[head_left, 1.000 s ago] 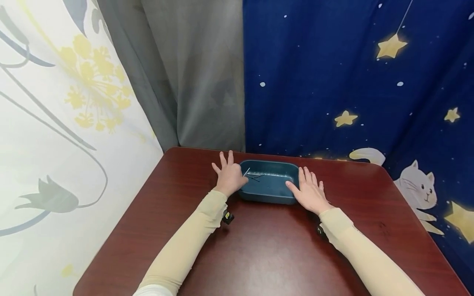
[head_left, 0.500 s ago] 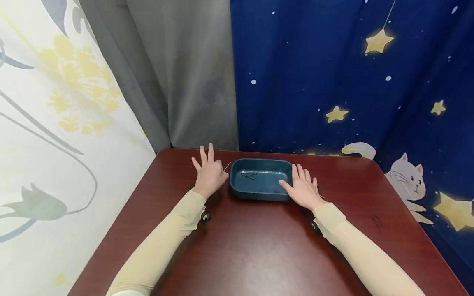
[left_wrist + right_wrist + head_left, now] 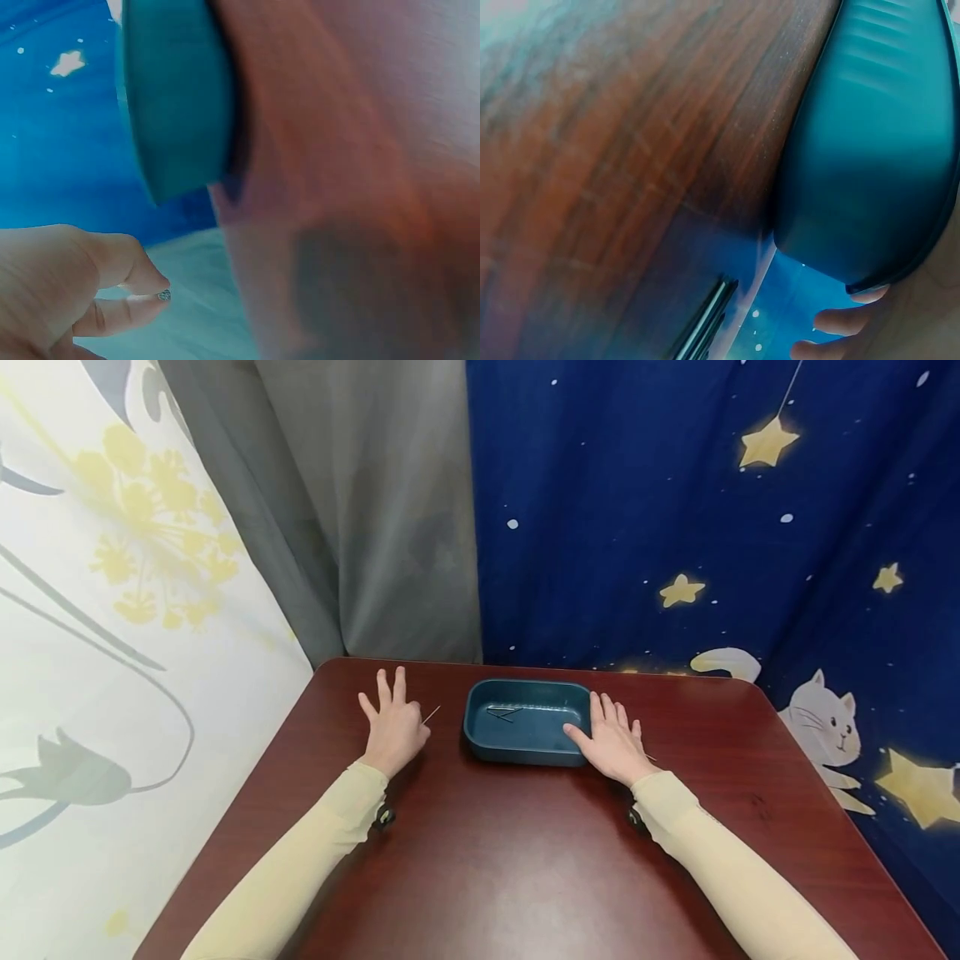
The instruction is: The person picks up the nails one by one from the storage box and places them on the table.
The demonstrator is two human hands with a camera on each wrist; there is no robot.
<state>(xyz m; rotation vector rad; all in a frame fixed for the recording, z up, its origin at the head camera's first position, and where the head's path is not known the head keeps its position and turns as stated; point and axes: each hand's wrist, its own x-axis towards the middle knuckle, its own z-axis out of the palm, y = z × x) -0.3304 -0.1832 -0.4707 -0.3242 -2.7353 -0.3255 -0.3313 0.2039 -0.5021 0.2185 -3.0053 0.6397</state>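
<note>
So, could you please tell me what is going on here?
A person is working at a reddish-brown table with both hands. Their left hand pinches a thin rod, apart from a teal rectangular tub and to its left. Their right hand rests on the tub's right end. More rods lie inside the tub, and others lie on the table to its right.

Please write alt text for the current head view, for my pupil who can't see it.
A person's left hand holds a thin stick in its grip, left of a teal tray holding more thin sticks. The right hand touches the tray's right end. A starry blue curtain hangs behind the reddish-brown table.
</note>
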